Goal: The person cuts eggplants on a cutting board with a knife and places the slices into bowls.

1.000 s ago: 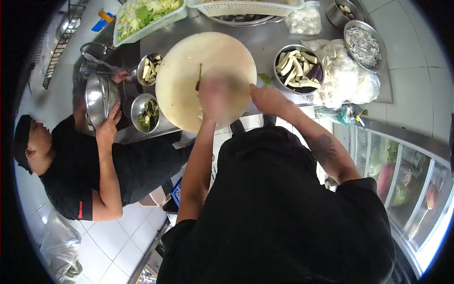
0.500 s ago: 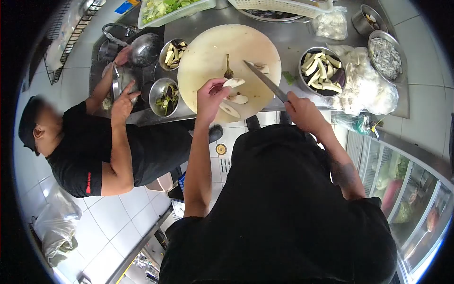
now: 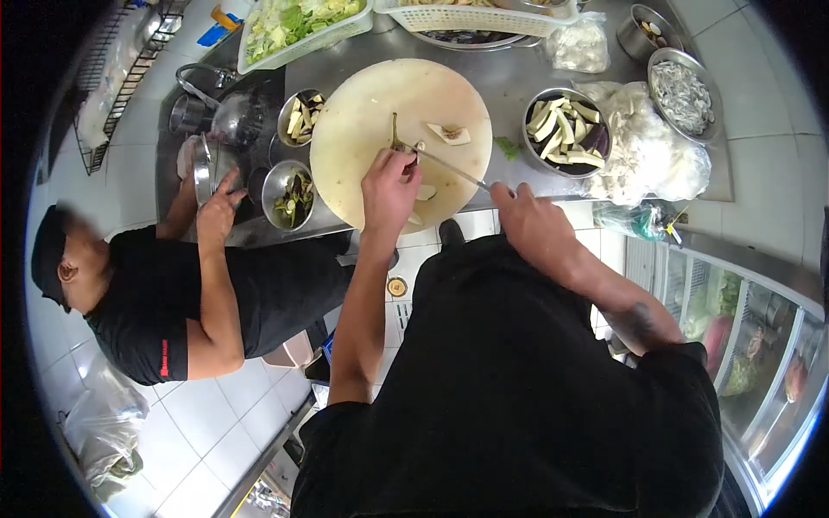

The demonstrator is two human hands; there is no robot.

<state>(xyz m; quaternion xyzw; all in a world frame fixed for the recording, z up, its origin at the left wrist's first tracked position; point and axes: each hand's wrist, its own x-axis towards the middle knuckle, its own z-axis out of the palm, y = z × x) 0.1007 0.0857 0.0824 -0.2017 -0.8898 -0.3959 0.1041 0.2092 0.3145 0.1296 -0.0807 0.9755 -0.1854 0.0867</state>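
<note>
A pale round cutting board [image 3: 354,104] lies at the counter's front edge. Over it my left hand [image 3: 389,190] is closed, fingertips pinching a piece of eggplant [image 3: 409,166] beside the stem end [image 3: 396,131]. My right hand [image 3: 535,229] grips a knife [image 3: 453,168] by its handle, the blade lying across toward my left fingertips. Whether the edge touches the piece I cannot tell. One cut eggplant piece [image 3: 449,133] rests farther right on the board. Other pale pieces [image 3: 425,193] are partly covered by my left hand.
A pot of eggplant strips [image 3: 566,129] stands right of the board, near plastic bags [image 3: 648,142]. Left are a bowl of eggplant pieces [image 3: 302,116] and a bowl of trimmings [image 3: 291,197]. A co-worker [image 3: 216,293] works at the sink. A lettuce basket [image 3: 302,39] stands behind.
The knife has come left and lower, its tip now by my left fingers. The pale slice that my left hand held up is no longer visible there. The view has shifted slightly.
</note>
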